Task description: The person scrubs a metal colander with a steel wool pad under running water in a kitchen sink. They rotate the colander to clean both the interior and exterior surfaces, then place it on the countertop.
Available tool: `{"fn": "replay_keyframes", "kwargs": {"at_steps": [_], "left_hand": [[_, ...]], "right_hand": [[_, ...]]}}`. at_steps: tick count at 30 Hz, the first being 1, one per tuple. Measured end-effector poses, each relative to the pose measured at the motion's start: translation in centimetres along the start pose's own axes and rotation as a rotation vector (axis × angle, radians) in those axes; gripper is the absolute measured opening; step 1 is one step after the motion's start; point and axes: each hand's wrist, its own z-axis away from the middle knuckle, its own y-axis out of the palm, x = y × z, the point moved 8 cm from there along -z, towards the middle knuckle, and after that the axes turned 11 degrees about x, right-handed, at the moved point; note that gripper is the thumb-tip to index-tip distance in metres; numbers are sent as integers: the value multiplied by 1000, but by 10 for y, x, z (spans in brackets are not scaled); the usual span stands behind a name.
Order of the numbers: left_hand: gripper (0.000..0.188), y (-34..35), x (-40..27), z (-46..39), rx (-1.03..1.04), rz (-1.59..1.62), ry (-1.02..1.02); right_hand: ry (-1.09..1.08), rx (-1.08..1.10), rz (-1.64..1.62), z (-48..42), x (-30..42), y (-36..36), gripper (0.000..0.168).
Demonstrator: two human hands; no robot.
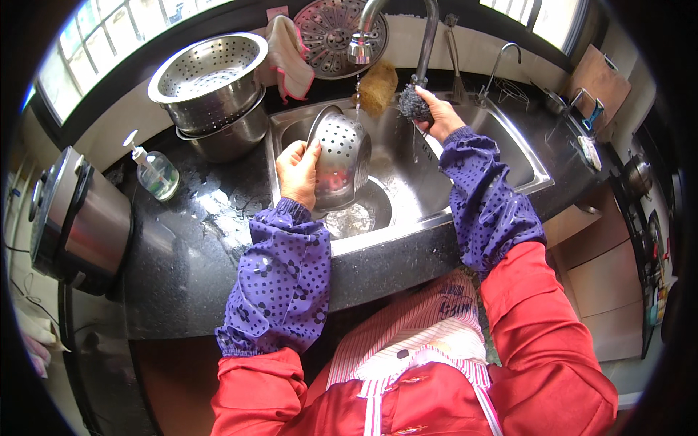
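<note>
My left hand [298,170] grips the rim of a perforated stainless steel colander [341,152], tilted on its side over the left bowl of the sink [388,231]. My right hand [438,115] pinches a grey steel wool scourer [415,103] above the sink, apart from the colander, and water drips below it. From the faucet [360,49] a thin stream of water falls behind the colander. A metal basin [357,210] or a shiny wet surface shows low in the left bowl; which of them I cannot tell.
Stacked steel colanders [210,71] stand left of the sink, near a soap pump bottle [158,171] and a rice cooker [90,218]. Behind the sink are a yellow-brown loofah [378,87], a cloth [289,57] and a perforated steel disc [327,35]. A small tap [499,65] rises at right.
</note>
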Motion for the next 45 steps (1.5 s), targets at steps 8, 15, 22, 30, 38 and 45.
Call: {"fn": "replay_keyframes", "kwargs": {"at_steps": [8,15,22,30,38,45], "left_hand": [[18,-10,18,-2,16,-131,-13],[16,1,11,0,114,-232,-7],[14,8,12,3,177,-289,25],[18,18,8,7,165,-234,-46],[15,12,11,7,172,-235,-29],[12,6,13,6,192,-243,-59]], "right_hand": [[-236,382,463,56,7,104,25],[-779,333,1012,81,-3,174,22],[-711,295,985,76,-7,153,18],[-462,167,881,48,-11,108,19],[-590,223,914,57,-22,137,25],[-754,334,991,94,-21,172,19]]}}
